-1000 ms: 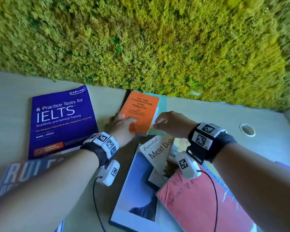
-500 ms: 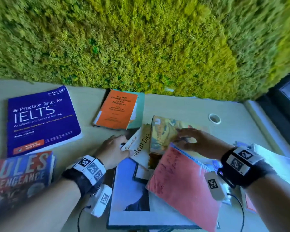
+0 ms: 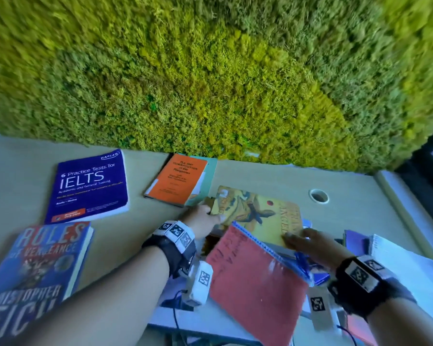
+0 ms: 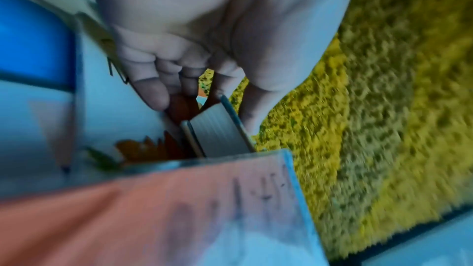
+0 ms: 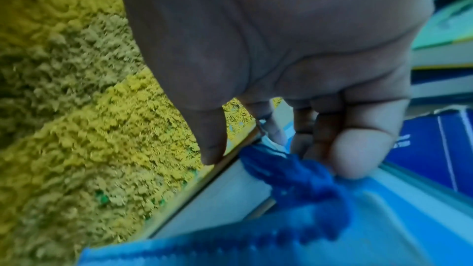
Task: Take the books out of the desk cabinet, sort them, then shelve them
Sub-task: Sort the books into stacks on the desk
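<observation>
Two hands: I have both on the yellow book (image 3: 256,213), mid-surface atop the pile.
Left hand (image 3: 201,218): grip clamped on the yellow book's left edge; in the left wrist view, thumb on one cover, fingers (image 4: 151,90) behind.
Right hand (image 3: 313,248): grip clamped on the book's near right corner, thumb on the cover.
Red notebook (image 3: 253,283): lies on the near part of the pile, overlapping the yellow book's near edge.
Far left: IELTS book (image 3: 90,186) flat on the surface (image 3: 260,178).
Far centre: orange book (image 3: 178,179), on a teal one.
Near left: blue novel (image 3: 35,265).
Backdrop: moss wall (image 3: 210,71).
</observation>
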`<move>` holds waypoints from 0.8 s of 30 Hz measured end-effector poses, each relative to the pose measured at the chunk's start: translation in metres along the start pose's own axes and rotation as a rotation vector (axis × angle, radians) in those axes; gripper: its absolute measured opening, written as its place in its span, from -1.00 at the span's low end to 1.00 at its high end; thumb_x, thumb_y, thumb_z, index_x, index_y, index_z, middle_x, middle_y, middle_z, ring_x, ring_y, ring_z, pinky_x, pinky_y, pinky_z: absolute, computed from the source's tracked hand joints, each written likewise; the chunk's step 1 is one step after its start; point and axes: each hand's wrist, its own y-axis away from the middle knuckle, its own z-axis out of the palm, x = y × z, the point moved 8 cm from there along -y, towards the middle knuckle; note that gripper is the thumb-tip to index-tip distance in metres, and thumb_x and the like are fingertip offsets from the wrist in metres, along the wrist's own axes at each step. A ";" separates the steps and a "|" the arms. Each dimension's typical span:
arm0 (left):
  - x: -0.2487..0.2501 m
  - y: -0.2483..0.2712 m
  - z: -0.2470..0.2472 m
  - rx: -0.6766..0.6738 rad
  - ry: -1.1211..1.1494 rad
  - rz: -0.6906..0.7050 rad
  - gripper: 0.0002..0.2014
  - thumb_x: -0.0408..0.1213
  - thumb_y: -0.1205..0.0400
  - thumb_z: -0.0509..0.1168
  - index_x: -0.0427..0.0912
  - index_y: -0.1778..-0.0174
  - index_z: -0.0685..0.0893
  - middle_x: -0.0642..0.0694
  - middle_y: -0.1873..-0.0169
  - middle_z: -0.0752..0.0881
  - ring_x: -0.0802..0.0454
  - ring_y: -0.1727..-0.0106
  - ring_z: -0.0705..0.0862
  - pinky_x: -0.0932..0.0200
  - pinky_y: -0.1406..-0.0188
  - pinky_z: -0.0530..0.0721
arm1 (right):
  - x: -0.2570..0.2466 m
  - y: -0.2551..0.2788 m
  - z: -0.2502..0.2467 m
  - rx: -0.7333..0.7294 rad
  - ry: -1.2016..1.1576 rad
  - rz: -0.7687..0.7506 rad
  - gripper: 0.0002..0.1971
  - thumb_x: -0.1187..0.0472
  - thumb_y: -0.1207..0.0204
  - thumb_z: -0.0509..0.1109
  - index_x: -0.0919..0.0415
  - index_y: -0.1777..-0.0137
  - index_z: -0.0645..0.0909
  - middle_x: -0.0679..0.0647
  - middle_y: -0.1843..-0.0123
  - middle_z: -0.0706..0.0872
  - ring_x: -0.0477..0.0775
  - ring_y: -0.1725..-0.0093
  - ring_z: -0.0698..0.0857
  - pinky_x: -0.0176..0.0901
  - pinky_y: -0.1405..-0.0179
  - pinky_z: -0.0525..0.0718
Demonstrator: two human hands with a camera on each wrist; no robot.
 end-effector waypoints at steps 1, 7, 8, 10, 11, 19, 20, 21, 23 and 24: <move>-0.001 0.001 -0.001 0.000 0.095 -0.014 -0.55 0.07 -0.70 0.33 -0.24 0.28 0.45 -0.24 0.43 0.26 -0.21 0.41 0.45 0.07 0.35 0.24 | 0.003 0.000 0.001 -0.036 -0.123 0.014 -0.62 -0.07 -0.61 0.50 0.26 -0.14 0.64 0.22 0.14 0.64 0.10 0.34 0.60 -0.20 0.32 0.60; 0.001 0.011 -0.027 0.197 0.801 -0.030 -0.55 -0.25 -0.52 0.53 -0.26 -0.31 0.64 -0.18 -0.11 0.78 -0.17 -0.13 0.73 -0.09 -0.18 0.68 | -0.029 0.001 -0.008 -0.092 -0.343 -0.151 -0.69 0.09 -0.59 0.54 0.15 -0.27 0.66 0.10 0.11 0.70 0.05 0.30 0.56 -0.16 0.32 0.43; 0.006 0.017 -0.035 0.224 0.841 -0.007 -0.48 -0.26 -0.49 0.54 -0.24 -0.37 0.61 -0.21 -0.17 0.77 -0.21 -0.19 0.74 -0.19 -0.26 0.70 | -0.041 0.003 -0.012 -0.078 -0.378 -0.200 -0.70 0.12 -0.61 0.52 0.08 -0.31 0.65 0.09 0.06 0.74 0.06 0.22 0.60 -0.11 0.24 0.47; 0.020 0.036 -0.052 0.236 0.941 0.064 -0.42 -0.34 -0.53 0.51 -0.20 -0.49 0.56 -0.23 -0.24 0.75 -0.24 -0.24 0.74 -0.25 -0.31 0.66 | -0.065 0.008 -0.020 -0.047 -0.446 -0.308 -0.74 0.21 -0.64 0.46 -0.06 -0.27 0.63 0.12 -0.07 0.78 0.12 0.02 0.70 0.01 0.03 0.55; 0.024 0.045 -0.058 0.219 0.999 0.099 -0.46 -0.40 -0.55 0.49 -0.16 -0.47 0.58 -0.22 -0.22 0.76 -0.23 -0.22 0.73 -0.23 -0.28 0.64 | -0.078 0.011 -0.023 -0.051 -0.504 -0.356 -0.73 0.29 -0.65 0.43 -0.10 -0.22 0.63 0.13 -0.11 0.78 0.15 -0.06 0.72 0.10 -0.09 0.58; -0.039 0.118 -0.084 0.208 1.250 0.122 -0.65 -0.07 -0.59 0.42 -0.10 -0.27 0.73 -0.18 -0.05 0.81 -0.13 0.02 0.76 0.01 0.03 0.62 | -0.158 0.024 0.024 -0.344 -0.829 -0.467 -0.62 0.38 -0.73 0.24 0.03 -0.44 0.64 0.04 -0.12 0.87 0.19 -0.04 0.79 0.11 -0.10 0.84; -0.061 0.125 -0.089 0.250 1.270 0.085 -0.59 0.06 -0.64 0.35 -0.10 -0.30 0.73 -0.22 -0.12 0.82 -0.15 -0.03 0.77 -0.03 -0.04 0.64 | -0.165 0.029 0.040 -0.397 -0.823 -0.473 -0.63 0.36 -0.74 0.23 0.05 -0.43 0.66 0.08 -0.17 0.86 0.20 -0.07 0.76 0.14 -0.16 0.78; -0.081 0.133 -0.095 0.283 1.266 0.052 -0.51 0.17 -0.65 0.29 -0.08 -0.35 0.72 -0.25 -0.20 0.81 -0.17 -0.10 0.79 -0.07 -0.09 0.66 | -0.170 0.033 0.057 -0.436 -0.806 -0.476 -0.64 0.35 -0.74 0.23 0.06 -0.42 0.67 0.12 -0.21 0.84 0.20 -0.07 0.75 0.14 -0.20 0.73; -0.117 0.150 -0.104 0.302 1.226 0.003 -0.42 0.28 -0.61 0.31 -0.02 -0.43 0.65 -0.24 -0.28 0.79 -0.23 -0.21 0.77 -0.12 -0.13 0.68 | -0.185 0.042 0.088 -0.473 -0.763 -0.472 -0.68 0.30 -0.75 0.25 0.11 -0.41 0.69 0.16 -0.18 0.82 0.16 0.01 0.75 0.02 -0.03 0.76; -0.136 0.159 -0.108 0.307 1.195 -0.020 -0.45 0.22 -0.59 0.37 0.00 -0.42 0.63 -0.23 -0.26 0.79 -0.25 -0.18 0.77 -0.14 -0.12 0.67 | -0.194 0.047 0.105 -0.483 -0.737 -0.466 -0.70 0.27 -0.75 0.26 0.15 -0.39 0.68 0.18 -0.14 0.80 0.14 0.07 0.75 -0.07 0.13 0.79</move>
